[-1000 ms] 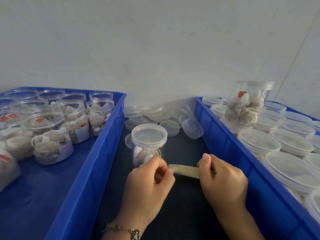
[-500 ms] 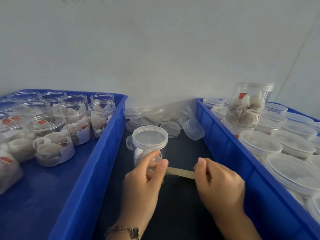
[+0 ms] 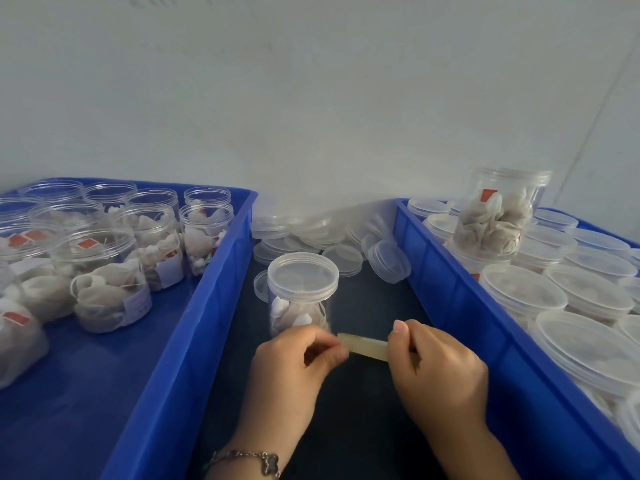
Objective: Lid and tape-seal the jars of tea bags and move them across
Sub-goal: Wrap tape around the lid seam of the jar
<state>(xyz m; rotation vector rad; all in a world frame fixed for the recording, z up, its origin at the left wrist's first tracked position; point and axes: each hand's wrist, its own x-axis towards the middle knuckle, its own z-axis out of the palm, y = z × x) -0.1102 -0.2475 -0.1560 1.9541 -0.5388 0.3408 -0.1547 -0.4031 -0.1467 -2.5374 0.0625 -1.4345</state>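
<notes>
A clear jar of tea bags [image 3: 300,299] with its lid on stands upright on the dark surface between two blue crates. Just in front of it, a yellowish strip of tape [image 3: 363,346] is stretched between my hands. My left hand [image 3: 294,362] pinches the strip's left end close to the jar's base. My right hand [image 3: 436,368] pinches the right end; whatever else it holds is hidden under the fingers.
The left blue crate [image 3: 194,327] holds several unlidded jars of tea bags [image 3: 104,282]. The right blue crate [image 3: 460,299] holds several lidded jars, with one jar [image 3: 498,216] stacked on top. Loose clear lids [image 3: 311,237] lie piled against the wall.
My left hand's fingers have curled in and drawn slightly back from the jar, still pinching the tape. The right hand has barely shifted. The jar stays put.
</notes>
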